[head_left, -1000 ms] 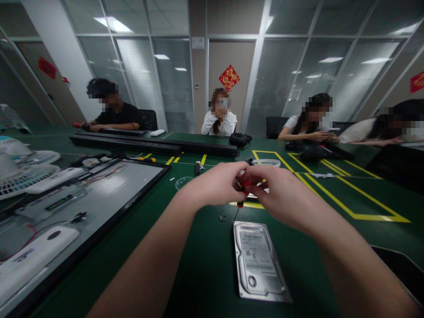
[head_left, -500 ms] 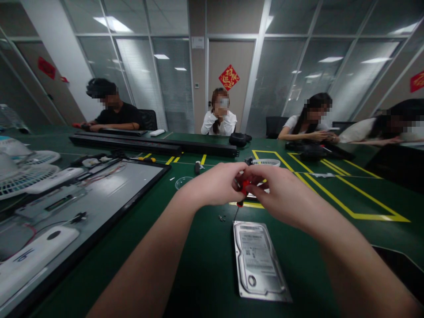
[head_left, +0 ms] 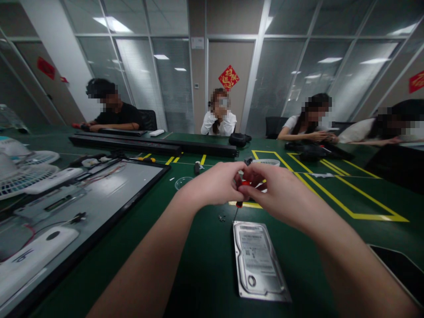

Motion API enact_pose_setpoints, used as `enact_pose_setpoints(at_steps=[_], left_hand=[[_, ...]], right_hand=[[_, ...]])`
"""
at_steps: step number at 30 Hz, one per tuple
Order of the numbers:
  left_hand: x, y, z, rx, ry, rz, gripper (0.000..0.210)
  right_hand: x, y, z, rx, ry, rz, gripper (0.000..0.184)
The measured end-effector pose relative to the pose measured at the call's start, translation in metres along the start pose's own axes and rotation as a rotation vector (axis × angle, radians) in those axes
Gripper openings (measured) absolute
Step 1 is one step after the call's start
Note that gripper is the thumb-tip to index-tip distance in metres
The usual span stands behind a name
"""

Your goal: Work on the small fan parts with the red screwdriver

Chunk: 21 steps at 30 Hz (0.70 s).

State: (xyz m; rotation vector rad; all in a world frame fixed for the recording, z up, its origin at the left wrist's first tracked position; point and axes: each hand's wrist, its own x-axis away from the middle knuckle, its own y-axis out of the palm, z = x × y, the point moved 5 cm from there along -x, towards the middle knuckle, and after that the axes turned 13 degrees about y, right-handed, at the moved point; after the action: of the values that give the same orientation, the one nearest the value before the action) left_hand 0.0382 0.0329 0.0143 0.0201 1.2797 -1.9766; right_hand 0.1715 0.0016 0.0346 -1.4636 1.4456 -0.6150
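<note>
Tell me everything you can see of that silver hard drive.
The hard drive is a rectangular, metal-looking slab lying flat on the green table, label up, one short end toward the wearer. Its top has curved, stepped edges, a pale label too blurred to read, and an oval mark at the near end. The screwdriver tip meets its far left corner, though contact is unclear. Neither hand touches it.

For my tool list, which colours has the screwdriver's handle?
The handle shows red and black, in the head view.
</note>
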Motion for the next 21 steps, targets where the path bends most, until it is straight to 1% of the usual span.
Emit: enact_pose_setpoints(at_steps=[2, 5, 7, 9, 12, 13, 15, 18, 20, 21], left_hand=[[0.0001, 0.0007, 0.0001, 0.008, 0.012, -0.006, 0.042], [0.0001, 0.0008, 0.0014, 0.003, 0.030, -0.006, 0.045], [0.0000, 0.0014, 0.0017, 0.008, 0.033, -0.009, 0.045], [-0.0003, 0.0019, 0.0016, 0.025, 0.041, -0.006, 0.045], [-0.0005, 0.0022, 0.0000, 0.005, 0.033, -0.006, 0.044], [-0.0005, 0.0020, -0.0003, -0.009, 0.029, -0.009, 0.044], [-0.0003, 0.0009, 0.0004, -0.026, 0.029, -0.010, 0.043], [-0.0003, -0.0007, 0.0034, -0.026, 0.041, -0.011, 0.039], [-0.0006, -0.0012, 0.0048, -0.020, 0.044, -0.009, 0.037], [-0.0008, -0.0013, 0.0053, -0.013, 0.047, -0.004, 0.038]], right_hand=[[-0.0004, 0.0000, -0.0014, 0.013, -0.005, -0.002, 0.002], [-0.0001, 0.0007, -0.0024, -0.017, -0.025, -0.033, 0.019], [0.0004, 0.0008, -0.0018, -0.036, -0.031, -0.043, 0.025], [0.0007, 0.0009, -0.0011, -0.045, -0.032, -0.040, 0.022], [0.0001, 0.0008, 0.0001, -0.012, -0.006, -0.011, 0.004], [-0.0003, 0.0005, 0.0003, 0.010, 0.002, 0.005, 0.001], [-0.0005, 0.0012, -0.0010, 0.009, -0.021, -0.004, 0.007], [-0.0004, 0.0023, -0.0015, -0.025, -0.046, -0.033, 0.024], [0.0000, 0.0033, -0.0012, -0.047, -0.050, -0.053, 0.028], [0.0002, 0.0035, -0.0011, -0.054, -0.047, -0.054, 0.027]])
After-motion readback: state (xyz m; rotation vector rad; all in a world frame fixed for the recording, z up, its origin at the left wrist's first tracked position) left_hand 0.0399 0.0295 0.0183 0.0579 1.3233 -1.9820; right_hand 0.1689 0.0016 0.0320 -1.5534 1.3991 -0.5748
